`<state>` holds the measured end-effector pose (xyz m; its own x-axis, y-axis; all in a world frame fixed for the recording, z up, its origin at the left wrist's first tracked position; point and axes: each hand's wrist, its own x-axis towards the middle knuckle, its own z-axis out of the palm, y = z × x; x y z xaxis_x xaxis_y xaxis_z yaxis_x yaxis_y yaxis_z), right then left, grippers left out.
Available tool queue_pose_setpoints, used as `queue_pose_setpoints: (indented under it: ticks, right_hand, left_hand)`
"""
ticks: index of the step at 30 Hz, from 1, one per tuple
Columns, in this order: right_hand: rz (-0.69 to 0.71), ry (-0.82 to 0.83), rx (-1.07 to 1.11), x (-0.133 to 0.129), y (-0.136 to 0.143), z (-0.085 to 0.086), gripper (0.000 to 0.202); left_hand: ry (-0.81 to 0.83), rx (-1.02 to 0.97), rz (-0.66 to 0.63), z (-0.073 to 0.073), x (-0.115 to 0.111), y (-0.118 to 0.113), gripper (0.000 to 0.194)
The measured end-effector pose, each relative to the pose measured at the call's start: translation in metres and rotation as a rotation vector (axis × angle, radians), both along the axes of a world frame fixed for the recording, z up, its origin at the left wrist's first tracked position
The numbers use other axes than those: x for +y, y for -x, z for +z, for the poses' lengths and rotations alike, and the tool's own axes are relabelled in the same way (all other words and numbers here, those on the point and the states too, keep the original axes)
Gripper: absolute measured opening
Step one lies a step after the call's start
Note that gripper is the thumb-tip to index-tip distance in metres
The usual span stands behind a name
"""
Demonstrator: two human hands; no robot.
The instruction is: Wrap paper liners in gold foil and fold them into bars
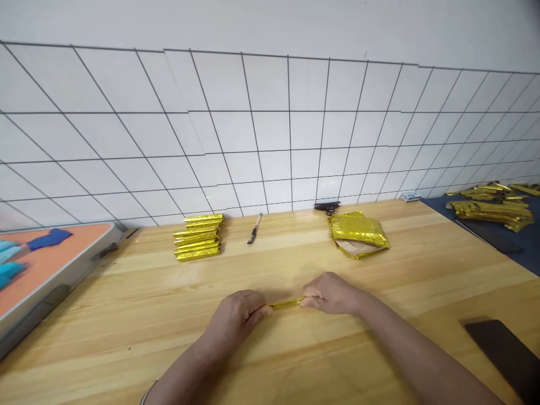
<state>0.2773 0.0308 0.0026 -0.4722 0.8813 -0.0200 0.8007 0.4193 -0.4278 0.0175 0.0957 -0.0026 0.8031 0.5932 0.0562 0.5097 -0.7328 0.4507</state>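
Note:
Between my two hands a narrow folded strip of shiny gold paper [287, 304] is stretched just over the wooden table [169, 315]. My left hand [238, 315] pinches its left end, fingers closed. At the right end, my right hand [329, 293] grips it between thumb and bent fingers. The fingers cover both ends of the strip. Beyond my left hand lies a row of folded gold strips [198, 237]. Past my right hand sits a stack of flat gold sheets [358, 232], with a brown underside showing at its front.
A pen [254, 229] and a black binder clip [327, 207] lie near the tiled wall [270, 129]. More gold pieces [491, 211] rest on a dark surface at far right. A black flat object [506, 349] is at lower right. An orange-topped surface [63, 256] with blue pieces adjoins the left.

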Motion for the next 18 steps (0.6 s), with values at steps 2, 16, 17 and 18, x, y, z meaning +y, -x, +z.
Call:
queue_pose_setpoints:
  ticks: [2,16,17,18]
  right_hand:
    - [0.010,-0.004,0.024,0.002,-0.003,-0.001,0.038]
    - [-0.103,-0.170,-0.229,0.007,0.000,0.006,0.038]
    - [-0.116,-0.198,-0.274,0.007,0.002,0.007,0.037]
    - [-0.128,-0.231,-0.311,0.007,0.004,0.009,0.035]
  left_hand:
    - [0.035,-0.054,-0.049,0.004,0.000,0.000,0.031]
    - [-0.287,0.008,-0.032,0.009,0.001,0.000,0.023]
    - [-0.314,0.023,-0.029,0.009,0.000,-0.001,0.023]
    - [-0.334,0.036,-0.025,0.008,-0.001,-0.001,0.022]
